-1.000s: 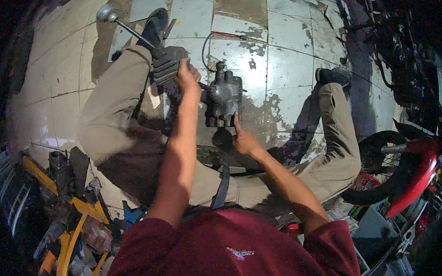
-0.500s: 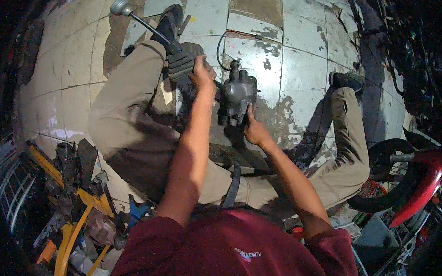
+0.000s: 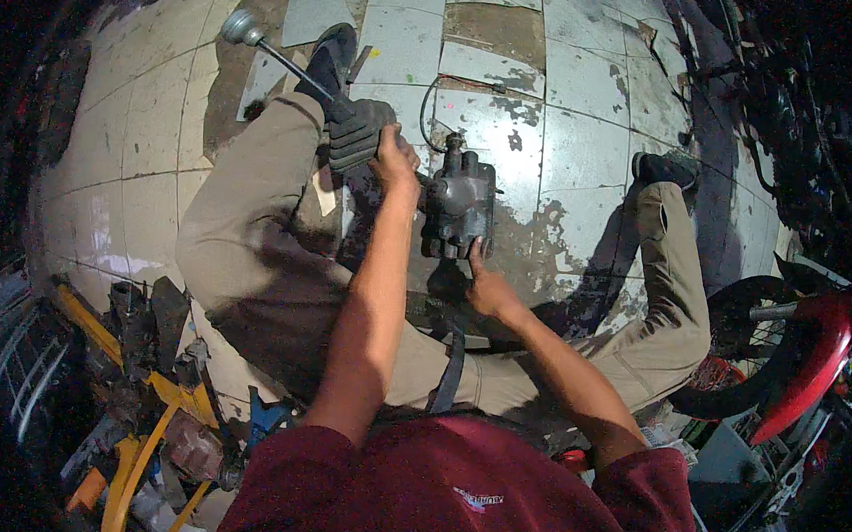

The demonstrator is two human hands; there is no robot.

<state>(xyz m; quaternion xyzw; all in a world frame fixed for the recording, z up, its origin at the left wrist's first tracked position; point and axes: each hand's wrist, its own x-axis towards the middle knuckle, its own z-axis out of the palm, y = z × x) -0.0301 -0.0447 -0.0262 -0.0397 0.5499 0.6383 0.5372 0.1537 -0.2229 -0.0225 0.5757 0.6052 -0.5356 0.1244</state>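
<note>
My left hand (image 3: pixel 393 158) is closed around the near end of a black ribbed rubber boot (image 3: pixel 358 135). Out of the boot's far end a metal rod (image 3: pixel 292 65) slants up and left, ending in a round metal cup-like piece (image 3: pixel 240 27). Beside that hand, a dark box-shaped housing (image 3: pixel 465 209) with round stubs lies on the floor between my legs. A thin black cable (image 3: pixel 425 123) curves up from its top. At the housing's near end rests the outstretched index finger of my right hand (image 3: pixel 490 286); its other fingers look curled, holding nothing visible.
Worn, broken tiles (image 3: pixel 584 140) cover the floor. My bent legs frame the work on both sides. Yellow metal parts (image 3: pixel 178 393) and dark machine parts are heaped at lower left. A wheel (image 3: pixel 725 374) and a red fender (image 3: pixel 807 368) stand at right.
My right hand has slid nearer to me, from the housing's right side to its near end. Boot, housing and left hand sit slightly lower in view.
</note>
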